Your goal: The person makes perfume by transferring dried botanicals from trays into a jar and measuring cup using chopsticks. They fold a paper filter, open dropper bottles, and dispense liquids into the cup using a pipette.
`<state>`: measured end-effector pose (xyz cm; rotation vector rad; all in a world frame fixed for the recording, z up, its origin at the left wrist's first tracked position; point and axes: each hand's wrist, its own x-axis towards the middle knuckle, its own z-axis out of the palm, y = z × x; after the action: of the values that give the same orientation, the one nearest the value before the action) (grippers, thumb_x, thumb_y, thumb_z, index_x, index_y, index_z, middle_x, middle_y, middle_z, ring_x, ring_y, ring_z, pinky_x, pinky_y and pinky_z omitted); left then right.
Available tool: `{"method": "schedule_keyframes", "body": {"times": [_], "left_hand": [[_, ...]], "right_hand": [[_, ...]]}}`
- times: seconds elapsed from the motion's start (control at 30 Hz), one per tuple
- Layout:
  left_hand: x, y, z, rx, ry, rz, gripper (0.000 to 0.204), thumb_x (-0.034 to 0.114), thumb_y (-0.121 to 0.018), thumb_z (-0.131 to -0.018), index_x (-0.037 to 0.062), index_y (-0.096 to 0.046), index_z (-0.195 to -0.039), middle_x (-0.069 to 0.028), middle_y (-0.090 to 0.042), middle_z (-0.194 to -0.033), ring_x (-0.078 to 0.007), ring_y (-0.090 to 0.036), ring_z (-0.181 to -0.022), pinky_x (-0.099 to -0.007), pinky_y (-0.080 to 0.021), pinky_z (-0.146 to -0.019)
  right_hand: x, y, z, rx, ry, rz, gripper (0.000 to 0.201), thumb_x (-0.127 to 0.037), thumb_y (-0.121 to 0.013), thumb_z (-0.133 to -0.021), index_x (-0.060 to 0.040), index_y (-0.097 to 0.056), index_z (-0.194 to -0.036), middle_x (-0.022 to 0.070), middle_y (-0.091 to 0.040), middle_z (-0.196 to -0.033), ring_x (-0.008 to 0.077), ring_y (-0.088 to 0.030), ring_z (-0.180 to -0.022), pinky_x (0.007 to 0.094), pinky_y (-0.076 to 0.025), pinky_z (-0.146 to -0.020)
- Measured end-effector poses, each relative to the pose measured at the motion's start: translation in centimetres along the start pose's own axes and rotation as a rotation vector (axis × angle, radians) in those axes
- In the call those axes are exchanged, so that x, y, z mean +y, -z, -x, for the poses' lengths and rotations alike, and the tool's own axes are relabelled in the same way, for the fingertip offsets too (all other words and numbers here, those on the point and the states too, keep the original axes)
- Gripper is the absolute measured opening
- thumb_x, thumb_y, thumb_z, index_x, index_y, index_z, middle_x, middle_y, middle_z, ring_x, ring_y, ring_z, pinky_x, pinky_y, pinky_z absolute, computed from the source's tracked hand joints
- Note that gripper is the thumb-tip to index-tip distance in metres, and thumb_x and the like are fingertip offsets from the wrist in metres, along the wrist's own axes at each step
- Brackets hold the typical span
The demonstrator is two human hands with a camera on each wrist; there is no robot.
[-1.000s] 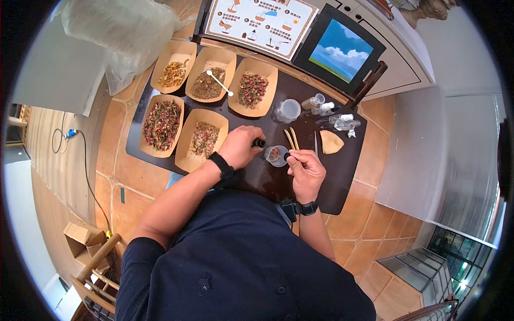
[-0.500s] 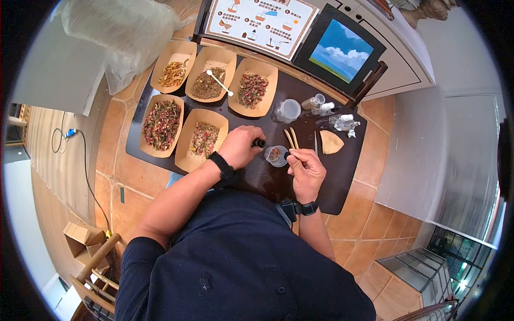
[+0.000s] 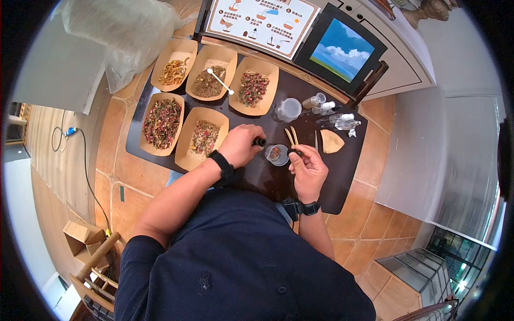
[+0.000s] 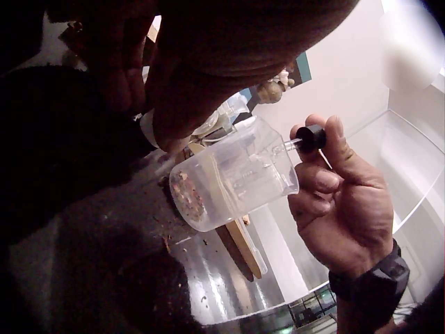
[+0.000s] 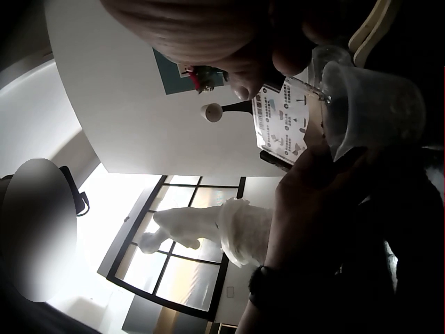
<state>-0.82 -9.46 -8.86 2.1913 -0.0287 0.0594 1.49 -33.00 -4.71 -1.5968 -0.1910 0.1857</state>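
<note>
The right hand pinches a dropper's black bulb, its glass tip over the small clear cup, presumably to drip into the dried petals. Just left of the cup, the left hand curls round a small dark bottle, keeping it upright.

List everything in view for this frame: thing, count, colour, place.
Paper trays: five, tan, holding dried herbs, table's left half.
Spoon: one, white, across the top middle tray.
Cup: one, clear, dried bits inside, between the hands.
Dropper: one, black bulb, tip over the cup.
Dark bottle: one, at the left hand.
Lidded cup: one, clear, behind the cup.
Small bottles: several, clear, right rear.
Sticks: two, wooden, beside the cup.
Table: one, dark brown.
Instruction card: one, far edge.
Left hand: grips the dark bottle.
Right hand: pinches the dropper.
</note>
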Motion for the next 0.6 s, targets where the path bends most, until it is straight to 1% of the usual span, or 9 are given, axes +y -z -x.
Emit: {"method": "schedule_keyframes", "body": {"times": [0.17,0.23,0.27,0.33,0.37,0.43,0.6], "left_hand": [[-0.1,-0.1,0.0,0.000,0.001,0.002,0.033,0.005,-0.090,-0.078,0.0021,-0.076,-0.109,-0.0177,-0.074,-0.097,-0.0378,-0.073,-0.095,-0.0468,-0.059,-0.085],[0.0,0.0,0.0,-0.005,0.008,0.002,0.033,0.005,-0.089,-0.079,0.0023,-0.076,-0.109,-0.0176,-0.075,-0.098,-0.0379,-0.073,-0.096,-0.0469,-0.059,-0.085],[0.1,0.0,0.0,-0.005,0.009,0.002,0.033,0.005,-0.089,-0.079,0.0023,-0.076,-0.109,-0.0176,-0.075,-0.098,-0.0379,-0.073,-0.096,-0.0469,-0.059,-0.085],[0.2,0.1,0.0,-0.014,0.025,0.003,0.033,0.005,-0.089,-0.079,0.0024,-0.076,-0.109,-0.0176,-0.075,-0.098,-0.0381,-0.073,-0.096,-0.0468,-0.059,-0.086],[0.1,0.1,0.0,-0.014,0.025,0.004,0.033,0.005,-0.089,-0.079,0.0024,-0.076,-0.109,-0.0176,-0.075,-0.098,-0.0381,-0.073,-0.096,-0.0468,-0.059,-0.086],[0.2,0.1,0.0,-0.011,0.022,-0.003,0.033,0.005,-0.089,-0.079,0.0026,-0.076,-0.109,-0.0175,-0.074,-0.099,-0.0382,-0.073,-0.097,-0.0470,-0.059,-0.087],[0.5,0.3,0.1,-0.018,0.032,-0.002,0.033,0.005,-0.089,-0.079,0.0028,-0.076,-0.109,-0.0177,-0.075,-0.100,-0.0385,-0.072,-0.098,-0.0474,-0.059,-0.088]], "right_hand": [[0.1,0.0,0.0,0.012,-0.029,-0.045,0.026,-0.002,-0.082,-0.099,0.0039,-0.076,-0.123,0.0074,-0.070,-0.115,0.0078,-0.066,-0.074,0.0222,-0.054,-0.062],[0.1,0.0,0.0,0.010,-0.034,-0.035,0.022,-0.003,-0.083,-0.098,0.0033,-0.076,-0.118,0.0088,-0.071,-0.115,0.0082,-0.066,-0.074,0.0226,-0.054,-0.062],[0.2,0.0,0.0,0.009,-0.035,-0.035,0.022,-0.003,-0.083,-0.098,0.0033,-0.076,-0.118,0.0088,-0.071,-0.115,0.0082,-0.066,-0.074,0.0226,-0.054,-0.062],[0.8,0.0,0.0,0.004,0.113,0.018,0.015,-0.003,-0.084,-0.098,0.0024,-0.076,-0.109,0.0108,-0.073,-0.112,0.0086,-0.066,-0.074,0.0231,-0.055,-0.062],[1.1,0.1,0.1,0.004,0.112,0.019,0.015,-0.003,-0.084,-0.098,0.0024,-0.076,-0.109,0.0108,-0.073,-0.112,0.0086,-0.066,-0.074,0.0231,-0.055,-0.062],[1.4,0.3,0.2,0.006,0.134,0.013,0.012,-0.004,-0.085,-0.097,0.0019,-0.075,-0.101,0.0125,-0.075,-0.110,0.0090,-0.067,-0.072,0.0238,-0.055,-0.062],[1.3,0.3,0.2,-0.003,0.135,0.002,0.011,-0.003,-0.085,-0.096,0.0020,-0.075,-0.099,0.0127,-0.075,-0.108,0.0086,-0.066,-0.069,0.0239,-0.055,-0.061]]}}
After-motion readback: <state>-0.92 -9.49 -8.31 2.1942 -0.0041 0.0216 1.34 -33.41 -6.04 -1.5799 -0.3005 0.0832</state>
